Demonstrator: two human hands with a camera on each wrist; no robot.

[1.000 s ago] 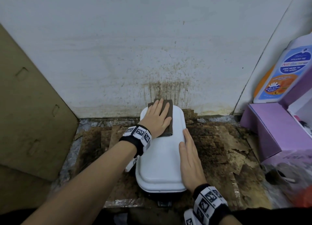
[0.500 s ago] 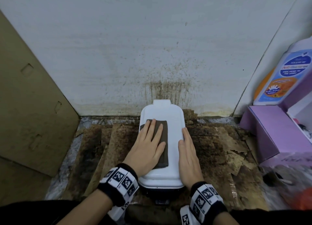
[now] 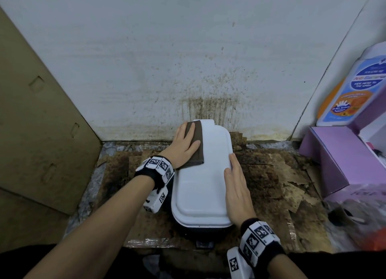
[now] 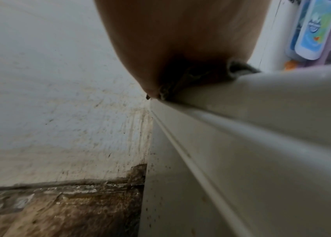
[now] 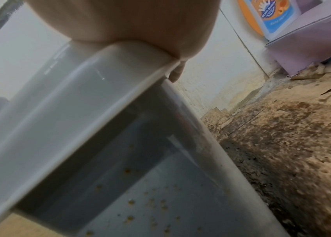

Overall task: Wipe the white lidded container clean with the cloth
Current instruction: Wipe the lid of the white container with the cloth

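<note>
The white lidded container (image 3: 205,180) stands on stained cardboard against the spattered wall. A folded brown cloth (image 3: 196,147) lies on the far left part of its lid. My left hand (image 3: 184,146) presses flat on the cloth with straight fingers. My right hand (image 3: 237,186) lies flat along the lid's right edge, fingers straight. In the left wrist view the palm (image 4: 180,40) sits over the cloth (image 4: 239,68) on the lid's rim (image 4: 262,99). The right wrist view has the palm (image 5: 130,20) on the lid (image 5: 75,109), with specks on the grey container wall (image 5: 160,184).
A tall cardboard sheet (image 3: 39,132) leans at the left. At the right stand a purple box (image 3: 334,157) and a blue-labelled bottle (image 3: 355,90). A bag with dark clutter (image 3: 355,220) lies at the near right. The stained cardboard floor (image 3: 277,184) is torn.
My left hand has slid the cloth from the middle of the lid back to its far left corner. The right hand has stayed on the lid's right edge.
</note>
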